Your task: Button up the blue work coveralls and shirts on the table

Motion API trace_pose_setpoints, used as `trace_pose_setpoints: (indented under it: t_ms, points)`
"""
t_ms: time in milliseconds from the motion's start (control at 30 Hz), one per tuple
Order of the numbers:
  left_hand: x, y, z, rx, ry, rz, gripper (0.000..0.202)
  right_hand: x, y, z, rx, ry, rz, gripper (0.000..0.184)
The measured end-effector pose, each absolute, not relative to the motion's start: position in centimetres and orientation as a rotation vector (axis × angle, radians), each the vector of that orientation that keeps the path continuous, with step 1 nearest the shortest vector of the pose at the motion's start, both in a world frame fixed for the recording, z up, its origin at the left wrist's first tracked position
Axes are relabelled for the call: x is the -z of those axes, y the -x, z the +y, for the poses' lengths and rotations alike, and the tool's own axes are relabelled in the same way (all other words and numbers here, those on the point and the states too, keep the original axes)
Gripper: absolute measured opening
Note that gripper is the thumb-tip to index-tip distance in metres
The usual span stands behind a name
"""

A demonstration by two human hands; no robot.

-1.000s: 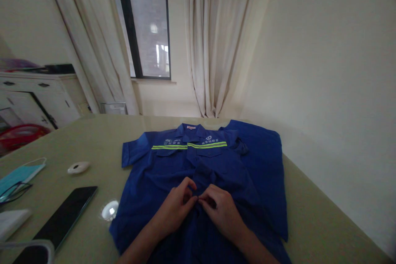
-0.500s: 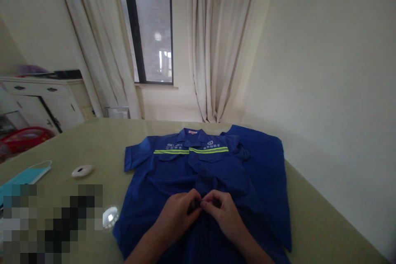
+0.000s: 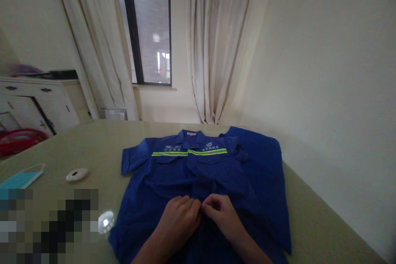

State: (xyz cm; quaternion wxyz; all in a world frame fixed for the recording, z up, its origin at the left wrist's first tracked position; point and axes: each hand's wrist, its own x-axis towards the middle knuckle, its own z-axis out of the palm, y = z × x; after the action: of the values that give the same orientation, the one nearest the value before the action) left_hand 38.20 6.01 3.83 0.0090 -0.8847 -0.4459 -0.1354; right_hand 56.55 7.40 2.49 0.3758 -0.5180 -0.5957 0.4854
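A blue short-sleeved work shirt (image 3: 173,173) with a yellow-green reflective stripe across the chest lies face up on the olive table (image 3: 93,148). My left hand (image 3: 179,220) and my right hand (image 3: 221,216) meet at the shirt's front placket, low on the chest. Both hands are closed, fingertips pinching the fabric edges together at the opening. Whether a button is between the fingers is hidden. A second blue garment (image 3: 266,165) lies under the shirt to the right.
A small white round object (image 3: 76,174) and a blue face mask (image 3: 21,178) lie left of the shirt. A bright round spot (image 3: 105,222) sits by the shirt's left hem. A pixelated patch covers the lower left. A white cabinet (image 3: 37,103), curtains and a window stand behind.
Both hands have slid a little lower down the placket, toward me. The view has shifted slightly; the shirt itself has not moved.
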Motion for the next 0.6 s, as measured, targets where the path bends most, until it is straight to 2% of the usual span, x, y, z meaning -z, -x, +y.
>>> trace_pose_setpoints:
  t_ms: [100, 267, 367, 500, 600]
  points:
    - [-3.9, -38.2, 5.9, 0.439, 2.755, -1.450, 0.016, -2.8, -56.6, 7.3, -1.246, 1.323, -1.546, 0.033]
    - [-4.6, -37.6, 5.9, 0.493, 2.867, -1.649, 0.006, -4.1, -57.2, 6.9, -1.190, 1.288, -1.752, 0.030]
    - [-4.8, -37.5, 6.0, 0.553, 2.955, -1.755, 0.015, -4.4, -57.5, 6.9, -1.184, 1.302, -1.800, 0.034]
    - [-5.1, -37.5, 5.8, 0.586, 3.060, -1.795, 0.018, -3.9, -57.5, 6.9, -1.138, 1.301, -1.884, 0.023]
    - [-5.4, -37.2, 6.0, 0.544, 3.078, -1.830, 0.028, -3.9, -57.3, 6.5, -1.007, 1.276, -2.026, 0.020]
